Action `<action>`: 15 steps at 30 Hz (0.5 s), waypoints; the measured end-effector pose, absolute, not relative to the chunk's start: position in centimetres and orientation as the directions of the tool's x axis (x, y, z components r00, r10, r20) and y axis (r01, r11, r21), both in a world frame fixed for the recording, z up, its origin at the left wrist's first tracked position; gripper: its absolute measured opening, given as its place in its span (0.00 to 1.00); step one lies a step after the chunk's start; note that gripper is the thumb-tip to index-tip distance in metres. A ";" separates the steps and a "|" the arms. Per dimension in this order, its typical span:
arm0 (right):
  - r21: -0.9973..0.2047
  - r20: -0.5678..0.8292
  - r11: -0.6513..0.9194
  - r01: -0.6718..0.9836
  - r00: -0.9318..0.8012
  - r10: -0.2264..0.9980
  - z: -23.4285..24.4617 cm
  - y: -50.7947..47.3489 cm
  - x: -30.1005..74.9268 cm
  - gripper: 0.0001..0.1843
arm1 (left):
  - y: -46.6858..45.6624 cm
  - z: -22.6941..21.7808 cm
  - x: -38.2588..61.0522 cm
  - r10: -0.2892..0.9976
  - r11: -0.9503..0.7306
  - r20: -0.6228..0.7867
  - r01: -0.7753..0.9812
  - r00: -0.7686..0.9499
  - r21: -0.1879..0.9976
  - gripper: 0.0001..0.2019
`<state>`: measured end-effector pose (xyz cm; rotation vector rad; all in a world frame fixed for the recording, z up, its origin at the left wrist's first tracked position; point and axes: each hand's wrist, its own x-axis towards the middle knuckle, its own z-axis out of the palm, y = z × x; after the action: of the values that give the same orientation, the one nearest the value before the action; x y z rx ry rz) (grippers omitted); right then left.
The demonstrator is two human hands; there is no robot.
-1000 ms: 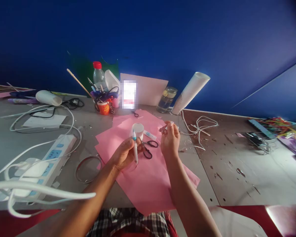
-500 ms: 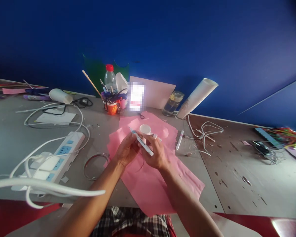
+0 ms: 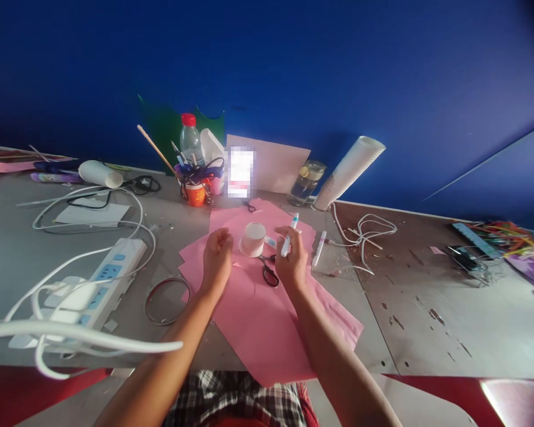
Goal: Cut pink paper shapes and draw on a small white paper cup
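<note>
In my right hand (image 3: 292, 258) is a white marker pen (image 3: 286, 245) with a light blue band, its blue-banded end pointing up and away. My left hand (image 3: 218, 258) hovers left of a small white paper cup (image 3: 253, 238), apart from it, fingers loosely curled and nothing visible in them. The cup stands upside down on pink paper sheets (image 3: 258, 332). Black-handled scissors (image 3: 270, 275) lie between the cup and my right hand, their blades partly hidden. Behind them is a small white-and-blue item (image 3: 270, 242) that I cannot make out.
Right of the paper lies another white pen (image 3: 319, 248). A tilted stack of paper cups (image 3: 351, 172) and a water bottle (image 3: 307, 181) stand behind. On the left are a power strip (image 3: 111, 273) with white cables and a tape ring (image 3: 146, 302). A lit phone (image 3: 241, 172) leans at the back.
My hands have moved apart, the left one off the pen and leftward. The pen is in my right hand alone, turned more upright. The cup and scissors are now uncovered.
</note>
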<state>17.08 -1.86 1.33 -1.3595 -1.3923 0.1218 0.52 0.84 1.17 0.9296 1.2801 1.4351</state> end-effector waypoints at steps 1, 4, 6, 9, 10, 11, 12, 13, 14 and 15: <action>-0.732 0.554 0.291 0.616 0.289 0.781 1.2 -1.6 17.1 0.12 | 1.1 0.9 0.5 0.973 0.030 -0.063 -0.149 -0.221 0.988 0.13; -0.787 0.404 0.176 0.591 0.277 0.872 0.6 -1.2 16.7 0.15 | 1.3 0.2 0.7 0.993 0.026 -0.036 -0.096 -0.112 0.995 0.22; -0.798 0.352 0.139 0.587 0.266 0.898 0.3 -1.3 16.2 0.17 | 1.1 0.0 0.9 0.999 -0.031 0.031 -0.014 -0.038 0.999 0.26; -0.797 0.329 0.121 0.592 0.257 0.909 0.2 -1.5 15.5 0.17 | 0.7 0.1 1.1 0.986 -0.130 0.118 0.097 0.120 0.987 0.26; -0.799 0.323 0.118 0.590 0.255 0.912 0.3 -1.6 15.4 0.17 | 0.6 0.2 1.1 0.980 -0.147 0.129 0.115 0.153 0.982 0.25; -0.804 0.317 0.120 0.582 0.250 0.915 0.3 -1.6 15.3 0.18 | 0.5 0.3 1.1 0.978 -0.154 0.134 0.122 0.160 0.981 0.24; -0.815 0.317 0.131 0.564 0.246 0.916 0.4 -1.6 15.3 0.18 | 0.5 0.4 1.1 0.980 -0.153 0.135 0.120 0.144 0.981 0.23; -0.831 0.323 0.152 0.535 0.241 0.915 0.6 -1.6 15.4 0.18 | 0.5 0.5 1.0 0.984 -0.149 0.136 0.107 0.116 0.983 0.22; -0.850 0.336 0.182 0.494 0.242 0.910 0.7 -1.6 15.5 0.17 | 0.6 0.7 0.9 0.987 -0.141 0.134 0.080 0.093 0.987 0.21; -0.871 0.348 0.212 0.442 0.253 0.902 0.8 -1.6 15.7 0.17 | 0.6 0.9 0.9 0.989 -0.126 0.123 0.035 0.083 0.991 0.20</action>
<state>15.66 -1.61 0.84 -1.4061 -1.3636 0.5189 0.85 0.63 0.89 1.3678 1.1166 1.2194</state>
